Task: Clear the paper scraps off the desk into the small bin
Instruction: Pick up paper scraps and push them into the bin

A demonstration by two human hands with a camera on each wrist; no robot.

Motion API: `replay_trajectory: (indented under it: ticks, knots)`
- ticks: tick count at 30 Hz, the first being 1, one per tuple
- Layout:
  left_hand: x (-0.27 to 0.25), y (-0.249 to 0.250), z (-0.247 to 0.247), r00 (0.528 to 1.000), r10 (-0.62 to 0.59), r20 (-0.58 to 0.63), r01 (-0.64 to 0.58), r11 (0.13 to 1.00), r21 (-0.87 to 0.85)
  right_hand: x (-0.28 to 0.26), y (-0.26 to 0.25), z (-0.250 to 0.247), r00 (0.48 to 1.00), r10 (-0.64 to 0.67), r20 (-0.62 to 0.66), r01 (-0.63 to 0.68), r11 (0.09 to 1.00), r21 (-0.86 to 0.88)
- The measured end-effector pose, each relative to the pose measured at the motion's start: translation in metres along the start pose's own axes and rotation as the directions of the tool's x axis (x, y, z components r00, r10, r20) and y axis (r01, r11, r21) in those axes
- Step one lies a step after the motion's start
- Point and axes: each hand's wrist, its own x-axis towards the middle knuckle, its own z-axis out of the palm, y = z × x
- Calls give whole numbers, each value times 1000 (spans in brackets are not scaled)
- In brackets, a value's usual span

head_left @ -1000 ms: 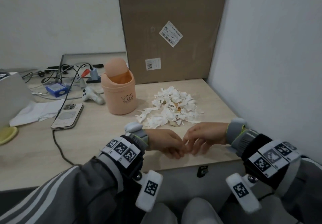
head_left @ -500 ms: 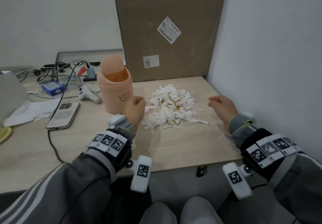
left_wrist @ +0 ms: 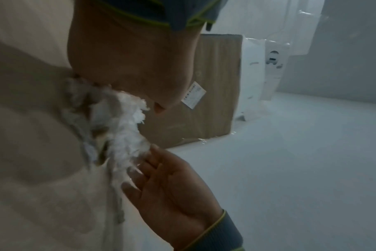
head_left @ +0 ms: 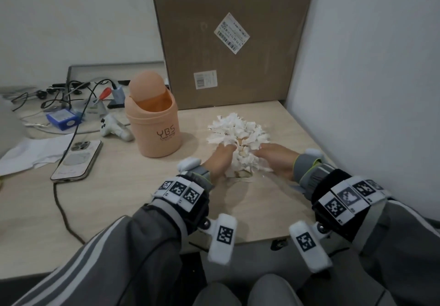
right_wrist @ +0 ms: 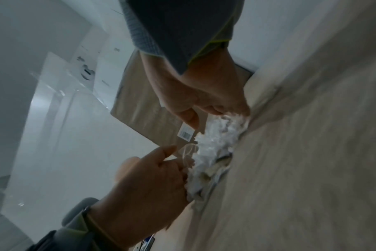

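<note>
A heap of white paper scraps (head_left: 238, 132) lies on the light wooden desk (head_left: 133, 191), right of the small peach bin (head_left: 154, 124), whose swing lid is tipped open. My left hand (head_left: 226, 149) presses against the heap's left side and my right hand (head_left: 260, 149) against its right side, fingers fairly straight and dug into the scraps. In the left wrist view the right hand (left_wrist: 148, 163) touches the scraps (left_wrist: 122, 135) with flat fingers. The right wrist view has both hands cupping the scraps (right_wrist: 215, 144) between them.
A tall cardboard box (head_left: 228, 44) stands behind the heap and a white wall (head_left: 369, 91) is close on the right. Left of the bin lie a phone (head_left: 76, 160) on a black cable (head_left: 64, 210), a white controller (head_left: 114, 129), a blue box (head_left: 63, 120) and tangled wires.
My hands went from touching near the desk's front edge, to spread either side of the heap, to closing in on it. The heap is squeezed narrower.
</note>
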Motion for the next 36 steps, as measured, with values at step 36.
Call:
replay_trajectory:
  ticks: [36]
  knots:
    - [49,51,-60,894,385,-228,-415,904,-102,74,-28,-70,972,-81,-222,184,847,498]
